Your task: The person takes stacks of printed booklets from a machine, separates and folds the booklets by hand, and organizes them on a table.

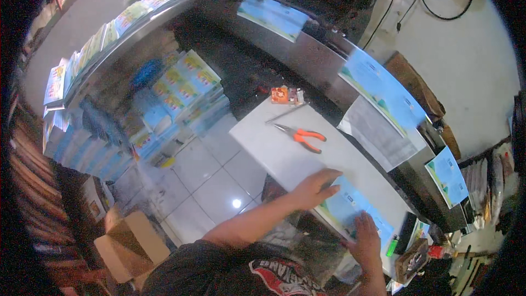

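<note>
A light-blue printed paper cover [350, 205] with a green edge lies on the long white worktop in front of me. My left hand [316, 187] rests at its far-left end, fingers stretched and thumb apart over the paper. On the nearer right part of the cover, my right hand [366, 240] lies with its fingers extended and its thumb toward the near edge. Whether anything is under the right palm cannot be seen. Orange-handled long-nose pliers [301, 134] lie beyond my left hand, beside a thin metal rod [286, 114].
Small orange-and-white boxes [280, 95] sit at the worktop's far end. Blue sheets [381, 90] lie along the dark machine ledge, near a grey sheet [378, 131]. A green lighter [392, 246] is right of my right hand. Booklet stacks [186, 85] and an open carton [131, 246] stand left.
</note>
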Demonstrator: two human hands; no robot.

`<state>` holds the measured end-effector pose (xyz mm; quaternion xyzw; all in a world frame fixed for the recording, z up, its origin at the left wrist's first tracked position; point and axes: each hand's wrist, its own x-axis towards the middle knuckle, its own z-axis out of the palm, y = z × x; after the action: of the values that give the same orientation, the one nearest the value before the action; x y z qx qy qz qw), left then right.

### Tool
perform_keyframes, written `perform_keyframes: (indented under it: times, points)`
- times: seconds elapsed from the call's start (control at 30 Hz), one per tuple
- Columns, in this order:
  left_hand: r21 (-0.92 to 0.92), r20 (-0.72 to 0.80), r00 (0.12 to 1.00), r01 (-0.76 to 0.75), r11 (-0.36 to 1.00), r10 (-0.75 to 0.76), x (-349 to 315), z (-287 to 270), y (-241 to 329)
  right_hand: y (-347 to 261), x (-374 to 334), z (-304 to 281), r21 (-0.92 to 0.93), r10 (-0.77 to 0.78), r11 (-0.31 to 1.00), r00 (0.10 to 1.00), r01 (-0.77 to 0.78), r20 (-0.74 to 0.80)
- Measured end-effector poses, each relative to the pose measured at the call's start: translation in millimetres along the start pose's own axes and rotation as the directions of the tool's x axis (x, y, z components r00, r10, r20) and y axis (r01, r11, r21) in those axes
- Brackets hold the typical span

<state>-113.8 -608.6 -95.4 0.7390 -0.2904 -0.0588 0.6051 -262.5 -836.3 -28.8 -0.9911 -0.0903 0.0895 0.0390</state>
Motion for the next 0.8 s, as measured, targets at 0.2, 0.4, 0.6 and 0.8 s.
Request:
perform_keyframes:
  times: [0.2, 0.4, 0.6, 0.8]
  points:
    - [0.039, -0.023, 1.000, -0.019, 0.999, 0.020, -2, -2, -9, 13, 15, -57, 0.269, 0.020, 0.960, 0.977, -0.078, 0.213]
    - [-0.163, -0.037, 0.998, 0.048, 0.986, -0.054, -2, 6, -11, 171, 10, -124, 0.157, 0.404, 0.906, 0.696, -0.392, -0.594]
    - [-0.084, -0.035, 0.997, 0.063, 0.995, -0.066, -5, -2, -10, 250, 36, -163, -0.160, -0.013, 0.944, 0.448, -0.290, -0.894]
    - [-0.030, -0.011, 0.999, 0.042, 0.999, -0.042, -1, 0, -9, 300, 30, -74, -0.172, 0.248, 0.882, 0.742, -0.439, -0.623]
